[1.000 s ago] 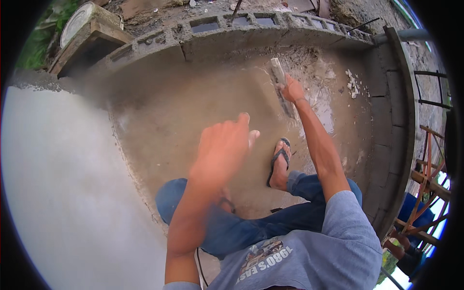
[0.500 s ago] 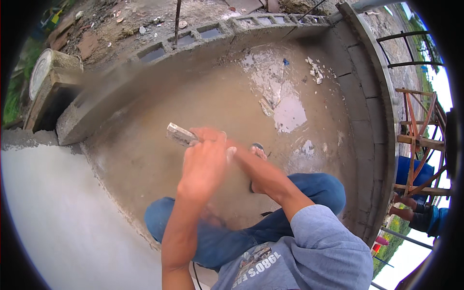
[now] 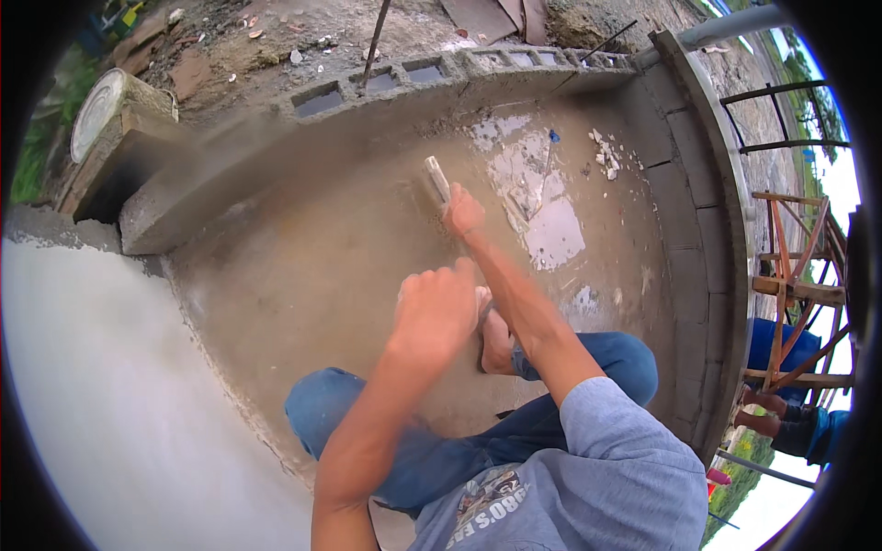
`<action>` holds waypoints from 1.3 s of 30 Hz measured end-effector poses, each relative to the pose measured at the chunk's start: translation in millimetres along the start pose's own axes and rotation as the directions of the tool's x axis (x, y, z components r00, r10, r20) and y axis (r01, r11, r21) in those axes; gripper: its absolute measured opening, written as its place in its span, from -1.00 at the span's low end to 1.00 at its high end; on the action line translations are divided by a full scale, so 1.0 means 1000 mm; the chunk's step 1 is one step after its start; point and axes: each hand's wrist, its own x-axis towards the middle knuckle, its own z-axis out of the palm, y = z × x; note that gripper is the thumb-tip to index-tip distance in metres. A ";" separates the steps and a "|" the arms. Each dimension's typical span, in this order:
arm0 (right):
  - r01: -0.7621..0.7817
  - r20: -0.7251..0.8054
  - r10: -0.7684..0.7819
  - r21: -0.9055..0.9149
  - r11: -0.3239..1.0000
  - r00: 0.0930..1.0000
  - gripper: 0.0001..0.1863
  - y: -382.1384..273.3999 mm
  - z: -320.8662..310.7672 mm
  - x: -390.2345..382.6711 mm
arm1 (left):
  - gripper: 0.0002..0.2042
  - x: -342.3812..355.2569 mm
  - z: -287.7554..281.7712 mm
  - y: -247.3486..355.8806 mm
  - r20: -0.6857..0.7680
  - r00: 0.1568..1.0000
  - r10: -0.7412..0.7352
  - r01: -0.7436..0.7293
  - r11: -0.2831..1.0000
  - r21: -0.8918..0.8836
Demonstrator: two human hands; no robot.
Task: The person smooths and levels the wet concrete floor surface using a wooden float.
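Note:
My right hand (image 3: 465,213) reaches out over the wet, muddy cement floor (image 3: 303,275), fingers wrapped round a pale, cement-smeared bar-like tool (image 3: 436,181). Motion blurs the tool, so its exact kind is unclear; it points away from me, toward the far block wall. Nearer to me, my left hand (image 3: 430,308) is closed in a loose fist, apart from the tool. Whatever that fist may hold is hidden. Behind it, between my knees, part of a bare foot (image 3: 497,342) shows.
A low hollow-block wall (image 3: 441,92) curves along the far side, with a thin upright rebar (image 3: 374,46) beside it. Another block wall (image 3: 703,257) bounds the right. A smooth pale surface (image 3: 119,386) lies left. Pale rubble (image 3: 604,154) and a puddle (image 3: 556,234) are on the floor.
Both hands were together at the tool. My right hand has since moved away and to the right with it, while my left hand has shifted slightly right.

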 end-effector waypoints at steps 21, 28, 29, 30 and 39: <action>0.383 -0.224 -0.358 0.079 0.920 0.906 -0.79 -0.045 0.025 -0.053 | -0.65 -0.033 -0.030 0.012 -0.121 0.970 -0.209 0.210 0.978 -0.003; 0.365 -0.036 -0.363 0.074 0.928 0.931 -0.84 -0.042 -0.045 -0.040 | -0.58 -0.012 0.000 0.020 -0.014 0.929 -0.369 0.360 0.915 -0.181; 0.348 -0.021 -0.347 0.089 0.933 0.938 -0.84 -0.035 -0.073 -0.038 | -0.57 -0.008 0.008 0.015 -0.023 0.930 -0.367 0.356 0.912 -0.203; 0.349 -0.053 -0.345 0.100 0.932 0.937 -0.85 -0.027 -0.104 -0.037 | -0.60 -0.005 0.016 0.008 -0.053 0.924 -0.380 0.357 0.902 -0.241; 0.108 -0.059 -0.118 -0.155 0.982 0.991 -0.85 0.150 -0.377 -0.099 | -0.80 -0.120 0.026 0.074 -0.076 0.747 -0.660 0.175 0.306 -0.936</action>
